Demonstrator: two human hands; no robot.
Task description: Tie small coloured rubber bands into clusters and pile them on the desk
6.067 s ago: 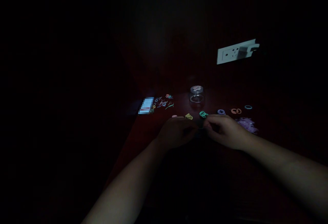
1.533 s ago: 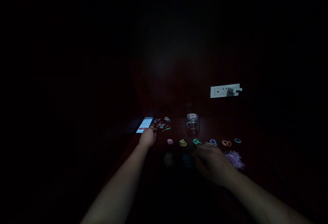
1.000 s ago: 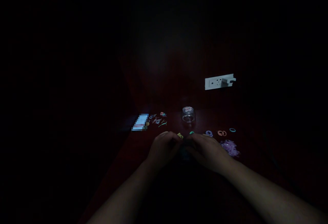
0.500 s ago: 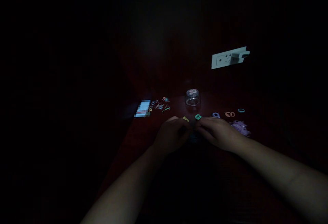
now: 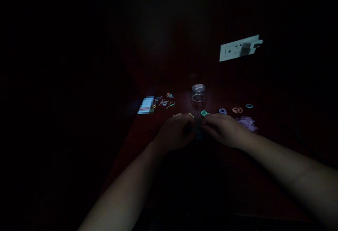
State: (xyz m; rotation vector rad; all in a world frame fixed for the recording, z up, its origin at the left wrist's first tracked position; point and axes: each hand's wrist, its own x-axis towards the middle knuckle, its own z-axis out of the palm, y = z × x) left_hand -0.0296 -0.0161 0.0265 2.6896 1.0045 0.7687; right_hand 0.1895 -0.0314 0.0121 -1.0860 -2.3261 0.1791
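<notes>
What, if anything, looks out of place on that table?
The mixed small bands beside the lit phone: they lie scattered, unlike the green bands and orange bands, grouped by color. It is too dark to judge damage.

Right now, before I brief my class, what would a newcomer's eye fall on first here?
A newcomer's eye would probably fall first on the bright, bluish-white rectangular phone at the left of the dark red tabletop, then the white rectangular wall socket at upper right. Next come the bare left hand and right hand, close together near centre, beside small green ring-shaped bands.
</notes>
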